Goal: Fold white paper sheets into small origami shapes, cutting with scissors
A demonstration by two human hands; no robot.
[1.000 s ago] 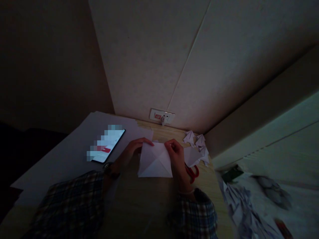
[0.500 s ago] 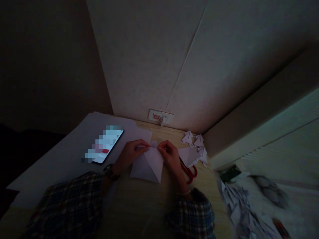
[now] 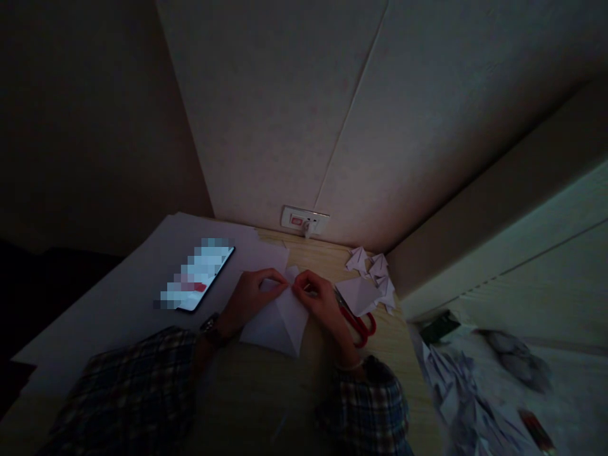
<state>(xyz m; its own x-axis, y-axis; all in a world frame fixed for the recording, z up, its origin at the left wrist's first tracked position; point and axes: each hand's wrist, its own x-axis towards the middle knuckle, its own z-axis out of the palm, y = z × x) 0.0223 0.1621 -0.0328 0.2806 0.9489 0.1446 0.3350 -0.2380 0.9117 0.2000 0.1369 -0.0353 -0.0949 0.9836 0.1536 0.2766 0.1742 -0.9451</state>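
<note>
A partly folded sheet of white paper (image 3: 278, 326) stands over the wooden tabletop, its creased faces fanning toward me. My left hand (image 3: 251, 294) pinches its upper part from the left, thumb and fingers pressed together. From the right, my right hand (image 3: 317, 294) pinches the same paper close to the left fingertips. A small flap of paper pokes up behind the fingers. Right of my right hand lies another folded paper piece (image 3: 358, 295), partly over red-handled scissors (image 3: 360, 329). Several small folded paper figures (image 3: 375, 269) sit beyond it by the wall.
On the left, a lit phone (image 3: 199, 278) rests on large white sheets (image 3: 118, 310). A wall socket (image 3: 304, 220) with a plug is behind the table (image 3: 313, 250). Lower right, below the table edge, are many folded papers (image 3: 465, 405), a green box (image 3: 439, 326) and a greyish bundle (image 3: 515, 361).
My hands have come closer together at the top of the paper. Its lower edge has shifted slightly left and toward me, and the flap behind the fingers shows more.
</note>
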